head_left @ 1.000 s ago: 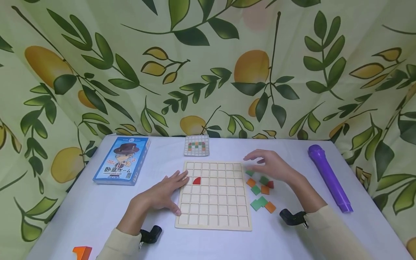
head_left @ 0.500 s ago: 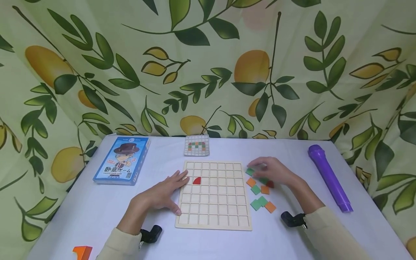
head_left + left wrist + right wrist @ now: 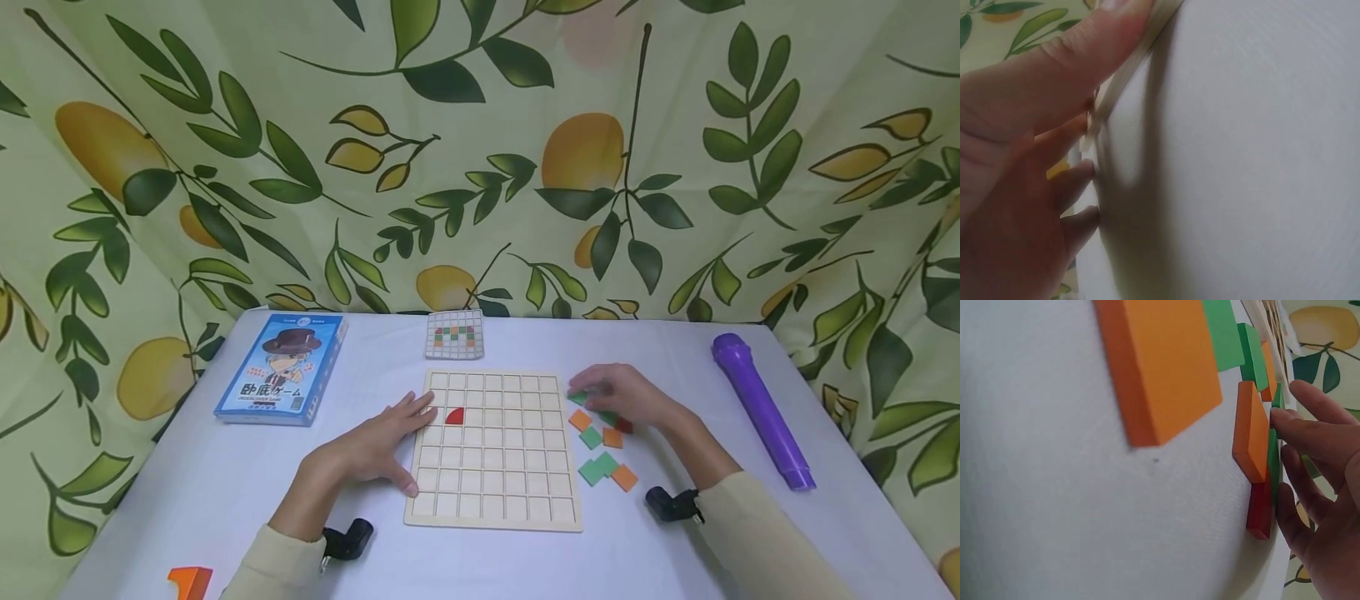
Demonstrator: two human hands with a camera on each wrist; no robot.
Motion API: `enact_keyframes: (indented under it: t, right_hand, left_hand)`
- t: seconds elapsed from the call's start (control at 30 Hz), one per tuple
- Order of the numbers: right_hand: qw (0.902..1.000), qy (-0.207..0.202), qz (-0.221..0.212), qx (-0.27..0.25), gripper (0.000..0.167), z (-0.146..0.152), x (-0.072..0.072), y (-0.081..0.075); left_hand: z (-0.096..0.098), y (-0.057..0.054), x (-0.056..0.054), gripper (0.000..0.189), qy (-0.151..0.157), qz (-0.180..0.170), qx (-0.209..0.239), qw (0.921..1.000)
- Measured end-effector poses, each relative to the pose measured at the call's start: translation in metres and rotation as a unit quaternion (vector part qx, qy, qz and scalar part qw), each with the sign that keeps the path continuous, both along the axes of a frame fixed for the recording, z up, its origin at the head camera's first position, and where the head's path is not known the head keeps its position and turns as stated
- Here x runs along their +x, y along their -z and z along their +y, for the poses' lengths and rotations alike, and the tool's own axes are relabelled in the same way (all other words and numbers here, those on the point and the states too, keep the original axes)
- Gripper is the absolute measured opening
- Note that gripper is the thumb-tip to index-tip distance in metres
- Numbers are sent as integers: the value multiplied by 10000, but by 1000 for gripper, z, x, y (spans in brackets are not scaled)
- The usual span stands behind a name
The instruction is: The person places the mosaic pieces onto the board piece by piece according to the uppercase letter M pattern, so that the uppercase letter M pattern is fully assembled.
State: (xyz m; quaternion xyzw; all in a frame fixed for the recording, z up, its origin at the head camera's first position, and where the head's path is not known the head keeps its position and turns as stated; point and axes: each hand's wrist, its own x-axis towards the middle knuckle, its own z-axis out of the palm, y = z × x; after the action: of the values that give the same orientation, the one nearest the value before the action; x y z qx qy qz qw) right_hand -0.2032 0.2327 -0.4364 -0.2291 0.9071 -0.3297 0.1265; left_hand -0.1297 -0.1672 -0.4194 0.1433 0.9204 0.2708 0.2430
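Observation:
A pale wooden grid board (image 3: 517,483) lies mid-table in the head view, with one red quarter-round tile (image 3: 454,416) in a cell. My left hand (image 3: 378,442) rests on its left edge, fingers spread; the left wrist view shows the thumb (image 3: 1066,62) on the rim. Right of the board, my right hand (image 3: 626,393) pinches a green tile (image 3: 577,397) between thumb and fingertips at table level. Around that hand lie more green tiles (image 3: 591,437), orange tiles (image 3: 581,420) and a red tile (image 3: 1260,512), the last partly covered by the fingers in the head view.
A small pattern card (image 3: 454,335) with coloured squares lies beyond the board. On the left is a blue game box (image 3: 281,371); on the right, a purple microphone-shaped object (image 3: 761,408). An orange piece (image 3: 191,582) sits at the near left. A leaf-patterned curtain (image 3: 480,167) hangs behind the table.
My right hand has come down and slightly nearer, from above the pile onto the green tile, its fingertips closing there. The left hand stays put on the board.

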Motion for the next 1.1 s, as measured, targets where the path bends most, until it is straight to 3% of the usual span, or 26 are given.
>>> enact_keyframes:
  t: [0.33, 1.1]
  right_hand:
    - [9997, 93, 131, 193, 25, 0, 0, 5]
    - [9995, 300, 55, 79, 26, 1, -6, 3]
  left_hand:
    - [0, 2, 0, 113, 88, 5, 42, 10000]
    - [-1, 2, 0, 114, -73, -11, 22, 10000]
